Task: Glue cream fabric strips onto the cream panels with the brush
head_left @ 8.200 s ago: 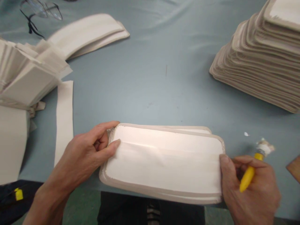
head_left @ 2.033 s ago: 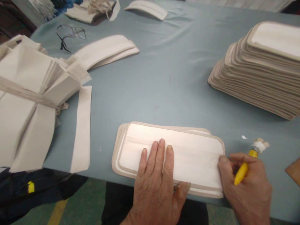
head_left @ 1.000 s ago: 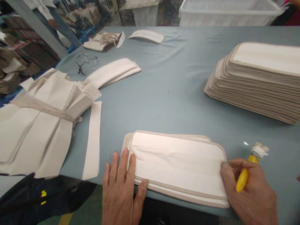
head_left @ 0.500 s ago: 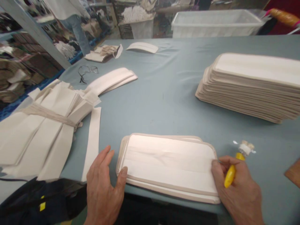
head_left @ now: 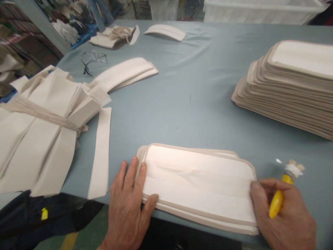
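At least two flat, round-cornered white panels with beige borders (head_left: 200, 184) lie slightly askew, one on another, at the near edge of the blue-grey covered bench (head_left: 166, 118). They look light and thin, probably stiff enough to lie flat yet able to flex. The upper face shows shallow wrinkles, so it may be soft and crease under pressure; the bordered short ends seem the surest place to take hold. The left hand (head_left: 128, 201) rests at the left end, its fingers extended and slightly spread, the thumb over the front edge. The right hand (head_left: 288, 215) has its thumb at the right end, while its fingers close around the yellow-handled brush (head_left: 278, 198); the white-coated bristles (head_left: 295, 169) could be sticky. Beyond the bench stands a long white plastic tub (head_left: 260, 12); its contents cannot be seen.
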Demonstrator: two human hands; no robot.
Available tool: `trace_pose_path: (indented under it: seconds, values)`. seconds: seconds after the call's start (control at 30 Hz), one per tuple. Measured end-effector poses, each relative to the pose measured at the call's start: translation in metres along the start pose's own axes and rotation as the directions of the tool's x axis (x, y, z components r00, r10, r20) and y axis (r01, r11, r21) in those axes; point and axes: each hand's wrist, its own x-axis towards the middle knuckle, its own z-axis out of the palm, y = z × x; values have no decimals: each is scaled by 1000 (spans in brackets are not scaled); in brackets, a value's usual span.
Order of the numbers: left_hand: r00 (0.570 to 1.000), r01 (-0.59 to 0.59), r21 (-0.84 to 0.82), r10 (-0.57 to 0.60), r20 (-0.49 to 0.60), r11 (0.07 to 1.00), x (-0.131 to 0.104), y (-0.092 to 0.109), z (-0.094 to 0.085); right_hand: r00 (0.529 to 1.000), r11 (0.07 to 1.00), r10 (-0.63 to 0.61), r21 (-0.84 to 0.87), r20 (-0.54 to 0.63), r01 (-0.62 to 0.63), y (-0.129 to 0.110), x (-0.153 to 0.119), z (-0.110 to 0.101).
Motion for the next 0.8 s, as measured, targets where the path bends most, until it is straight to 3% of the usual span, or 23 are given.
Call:
trace_pose_path:
  seconds: [0.23,0.57,0.8]
  values:
    - [1000,-8,4,7,20,1000,3,0,-3,998,998,66,-25,17,-66,-5,-2,-2]
    - [1000,6,17,-6,23,1000,1,-3,1,998,999,-36,3,-45,36,0,0,2]
    - [994,105,-145,-105,9,984,3,-3,4,969,988,-151,-36,-194,147,11,-4,7]
